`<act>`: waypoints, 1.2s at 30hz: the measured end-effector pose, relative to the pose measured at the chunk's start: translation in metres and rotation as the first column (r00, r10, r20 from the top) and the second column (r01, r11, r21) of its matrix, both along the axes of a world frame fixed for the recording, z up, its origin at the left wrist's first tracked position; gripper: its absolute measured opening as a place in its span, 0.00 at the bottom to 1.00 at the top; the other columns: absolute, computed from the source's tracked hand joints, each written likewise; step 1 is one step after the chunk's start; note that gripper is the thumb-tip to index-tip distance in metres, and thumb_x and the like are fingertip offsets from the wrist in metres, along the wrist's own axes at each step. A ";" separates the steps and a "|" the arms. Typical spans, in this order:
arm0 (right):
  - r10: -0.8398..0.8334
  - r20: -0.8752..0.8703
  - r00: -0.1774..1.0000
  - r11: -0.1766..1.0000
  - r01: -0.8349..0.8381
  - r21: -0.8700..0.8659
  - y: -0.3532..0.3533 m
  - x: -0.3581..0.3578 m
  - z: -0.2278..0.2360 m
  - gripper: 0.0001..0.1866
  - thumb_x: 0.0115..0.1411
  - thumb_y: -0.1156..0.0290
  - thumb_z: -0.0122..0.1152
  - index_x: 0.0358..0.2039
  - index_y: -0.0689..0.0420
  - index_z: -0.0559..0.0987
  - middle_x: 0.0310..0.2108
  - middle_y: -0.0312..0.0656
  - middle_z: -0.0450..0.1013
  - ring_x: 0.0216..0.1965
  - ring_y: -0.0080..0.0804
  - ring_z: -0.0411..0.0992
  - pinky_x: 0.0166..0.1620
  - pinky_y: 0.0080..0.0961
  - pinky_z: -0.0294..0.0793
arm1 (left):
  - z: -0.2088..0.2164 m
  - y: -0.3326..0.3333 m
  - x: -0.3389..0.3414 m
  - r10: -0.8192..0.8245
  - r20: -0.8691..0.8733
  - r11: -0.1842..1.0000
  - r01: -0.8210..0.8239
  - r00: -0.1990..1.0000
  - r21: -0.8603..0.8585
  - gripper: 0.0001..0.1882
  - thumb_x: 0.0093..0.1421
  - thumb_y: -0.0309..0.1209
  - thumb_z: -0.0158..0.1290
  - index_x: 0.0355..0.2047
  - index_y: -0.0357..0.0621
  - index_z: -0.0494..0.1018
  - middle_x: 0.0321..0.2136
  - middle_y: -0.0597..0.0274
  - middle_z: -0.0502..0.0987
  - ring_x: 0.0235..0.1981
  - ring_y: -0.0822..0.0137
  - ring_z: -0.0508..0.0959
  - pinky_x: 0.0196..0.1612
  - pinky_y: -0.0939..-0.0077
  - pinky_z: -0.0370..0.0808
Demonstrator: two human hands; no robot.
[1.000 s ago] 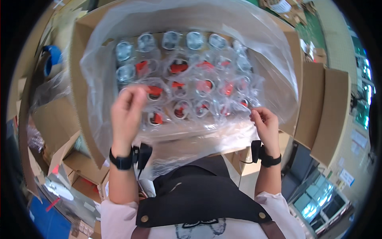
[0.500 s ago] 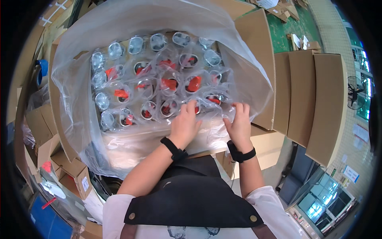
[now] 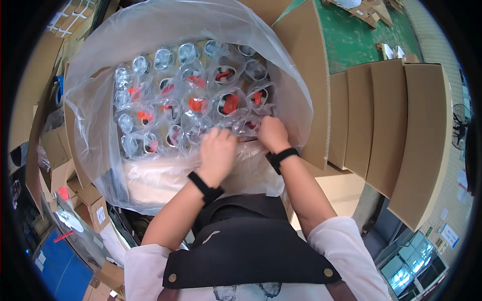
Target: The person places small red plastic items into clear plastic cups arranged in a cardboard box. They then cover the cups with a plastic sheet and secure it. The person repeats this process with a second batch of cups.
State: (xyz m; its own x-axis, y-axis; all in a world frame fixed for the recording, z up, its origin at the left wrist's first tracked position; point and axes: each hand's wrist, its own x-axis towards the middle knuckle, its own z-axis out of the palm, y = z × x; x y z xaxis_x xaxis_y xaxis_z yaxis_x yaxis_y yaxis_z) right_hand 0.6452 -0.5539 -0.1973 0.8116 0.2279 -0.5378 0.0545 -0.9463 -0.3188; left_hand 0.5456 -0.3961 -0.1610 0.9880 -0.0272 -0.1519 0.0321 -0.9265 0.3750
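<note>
Rows of round, cup-like items point(image 3: 229, 104) in clear plastic wrapping stand in a box lined with a large translucent bag point(image 3: 98, 37). Several have red pieces and dark insides; those along the far and left edges look clear or silvery. My left hand point(image 3: 218, 154) is over the near row, its fingers curled down at the wrapping, their tips partly hidden. At the near right corner my right hand point(image 3: 274, 135) has its fingers bent together on the clear plastic wrapping point(image 3: 250, 124). Both wrists wear black bands.
The cardboard box's right flap point(image 3: 304, 75) stands up beside the bag. Farther right, several brown cardboard panels point(image 3: 386, 135) stand in a row. Opened small cartons point(image 3: 90, 200) lie at the lower left, near a blue surface point(image 3: 65, 266). Green floor point(image 3: 346, 42) shows at the far right.
My right hand has moved left and inward from the bag's edge to the near right corner items. My left hand has shifted left and slightly nearer. The bag's right side has shifted inward.
</note>
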 end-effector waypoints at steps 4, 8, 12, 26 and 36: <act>-0.207 -0.081 0.975 0.916 0.222 0.333 -0.004 -0.006 -0.017 0.16 0.55 0.74 0.53 0.44 0.65 0.76 0.34 0.63 0.76 0.41 0.61 0.75 0.45 0.47 0.74 | -0.043 -0.037 0.042 0.118 -0.234 0.931 -0.189 0.965 -0.312 0.10 0.58 0.25 0.45 0.38 0.35 0.73 0.38 0.43 0.76 0.40 0.42 0.78 0.42 0.53 0.76; -0.052 -0.165 0.985 0.939 0.104 0.327 -0.026 -0.025 -0.002 0.25 0.55 0.70 0.59 0.54 0.62 0.71 0.40 0.57 0.77 0.46 0.53 0.76 0.48 0.39 0.73 | -0.046 -0.065 0.026 -0.115 -0.254 0.969 0.052 0.960 -0.243 0.10 0.56 0.27 0.48 0.36 0.40 0.75 0.38 0.50 0.75 0.42 0.49 0.75 0.44 0.57 0.74; 0.313 -0.158 0.937 0.936 -0.275 0.221 -0.025 -0.014 -0.022 0.20 0.54 0.72 0.57 0.49 0.59 0.75 0.42 0.55 0.77 0.44 0.55 0.73 0.51 0.43 0.71 | -0.057 -0.047 0.005 -0.251 -0.086 0.881 0.191 0.964 -0.433 0.08 0.53 0.27 0.51 0.30 0.39 0.78 0.39 0.51 0.75 0.42 0.51 0.74 0.47 0.61 0.72; 0.336 -0.179 0.925 0.941 -0.324 0.097 -0.011 -0.025 0.018 0.28 0.51 0.82 0.49 0.56 0.62 0.70 0.57 0.54 0.67 0.52 0.55 0.71 0.55 0.42 0.70 | -0.070 -0.036 0.043 -0.077 -0.436 0.988 0.127 0.897 0.086 0.14 0.57 0.36 0.51 0.42 0.53 0.79 0.46 0.53 0.71 0.44 0.53 0.77 0.44 0.56 0.73; 0.225 -0.279 0.934 0.973 -0.200 0.113 -0.011 -0.013 -0.014 0.31 0.52 0.79 0.50 0.60 0.56 0.66 0.61 0.53 0.62 0.54 0.58 0.68 0.57 0.42 0.68 | -0.061 -0.038 0.035 0.019 -0.225 0.999 -0.025 0.974 -0.024 0.17 0.56 0.31 0.51 0.46 0.56 0.76 0.43 0.51 0.72 0.38 0.51 0.79 0.40 0.56 0.75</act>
State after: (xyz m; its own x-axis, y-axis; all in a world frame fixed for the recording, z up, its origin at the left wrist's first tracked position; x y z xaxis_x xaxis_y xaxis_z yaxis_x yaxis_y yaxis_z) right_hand 0.6317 -0.5645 -0.2114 0.5528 0.4309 -0.7132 0.1460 -0.8927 -0.4263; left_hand 0.5804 -0.4343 -0.2221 0.9291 -0.0133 -0.3695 0.1383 -0.9143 0.3806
